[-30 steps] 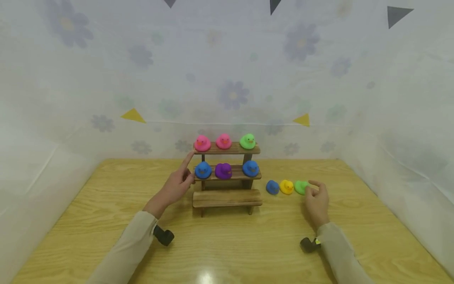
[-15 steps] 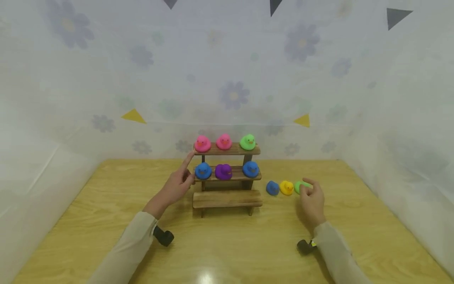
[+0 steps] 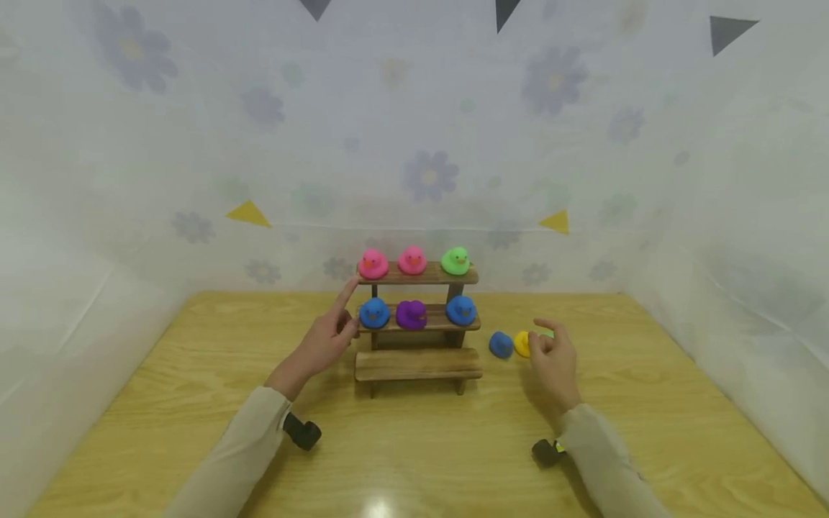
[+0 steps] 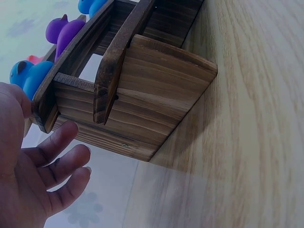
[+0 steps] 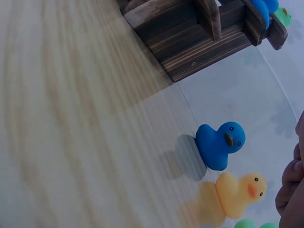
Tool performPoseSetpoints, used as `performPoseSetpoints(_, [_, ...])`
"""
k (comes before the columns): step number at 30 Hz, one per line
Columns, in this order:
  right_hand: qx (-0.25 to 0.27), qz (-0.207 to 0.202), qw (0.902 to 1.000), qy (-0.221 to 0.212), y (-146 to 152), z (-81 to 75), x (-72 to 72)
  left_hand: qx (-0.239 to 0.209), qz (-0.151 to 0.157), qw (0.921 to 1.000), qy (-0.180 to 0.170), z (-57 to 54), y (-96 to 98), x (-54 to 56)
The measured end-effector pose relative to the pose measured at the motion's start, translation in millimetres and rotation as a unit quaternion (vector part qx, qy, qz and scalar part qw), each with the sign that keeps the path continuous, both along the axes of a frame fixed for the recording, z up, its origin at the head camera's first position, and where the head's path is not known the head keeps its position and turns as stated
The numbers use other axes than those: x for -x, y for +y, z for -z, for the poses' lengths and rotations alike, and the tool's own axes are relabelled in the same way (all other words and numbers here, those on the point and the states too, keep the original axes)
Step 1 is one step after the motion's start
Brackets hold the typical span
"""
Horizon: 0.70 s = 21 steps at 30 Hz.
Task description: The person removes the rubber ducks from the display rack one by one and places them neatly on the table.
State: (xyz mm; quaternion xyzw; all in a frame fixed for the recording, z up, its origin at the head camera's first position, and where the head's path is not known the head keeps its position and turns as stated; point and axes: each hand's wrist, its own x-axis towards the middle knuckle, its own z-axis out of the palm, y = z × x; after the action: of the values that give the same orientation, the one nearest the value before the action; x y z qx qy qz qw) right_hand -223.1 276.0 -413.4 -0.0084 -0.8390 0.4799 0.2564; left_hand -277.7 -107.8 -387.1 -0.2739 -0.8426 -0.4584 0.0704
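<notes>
A three-tier wooden display stand (image 3: 417, 365) holds two pink rubber ducks (image 3: 373, 265) and a green rubber duck (image 3: 456, 262) on top. Its middle tier bears a purple duck (image 3: 411, 315) between two blue ducks (image 3: 374, 314). My left hand (image 3: 324, 344) is at the stand's left end, index finger stretched to the top tier. In the left wrist view its thumb lies against the middle tier, the other fingers loosely bent. My right hand (image 3: 555, 367) hovers by a yellow duck (image 5: 237, 194) on the table, holding nothing. It partly hides that duck and a green one (image 5: 244, 224).
A blue duck (image 5: 221, 145) sits on the wooden table (image 3: 414, 453) between the stand and the yellow duck. The lowest tier carries no ducks. White flowered sheeting (image 3: 427, 108) encloses the back and sides.
My right hand has moved left from beside the green duck on the table to the yellow duck. My left hand has stayed at the stand, and the ducks have not moved.
</notes>
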Motion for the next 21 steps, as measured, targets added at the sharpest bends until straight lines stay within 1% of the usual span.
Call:
performPoseSetpoints(3, [0.001,-0.015,0.9999,0.004,-11.5,-11.4,-5.9,-0.004,0.0,1.0,-0.002,1.2,0.6,0.5])
performPoseSetpoints(6, [-0.007,-0.016,0.9998,0.002,-19.9,-16.7,-8.4,-0.002,-0.001,1.0,0.002,3.7,-0.1,2.2])
performPoseSetpoints(9, [-0.005,-0.019,0.9998,0.007,-24.6,-16.4,-7.5,0.002,-0.003,1.0,0.007,5.3,-1.4,3.3])
performPoseSetpoints(12, [-0.003,-0.022,0.9995,0.02,-26.7,-15.0,-5.9,0.003,-0.004,0.9999,0.009,5.5,-1.9,3.9])
performPoseSetpoints(18, [-0.01,-0.04,0.9982,0.044,-29.0,-15.2,-4.7,0.004,-0.001,0.9999,0.009,4.4,0.4,3.2])
performPoseSetpoints(21, [-0.015,-0.041,0.9973,0.06,-33.8,-16.1,-4.6,0.002,0.001,1.0,0.006,2.0,0.0,1.3])
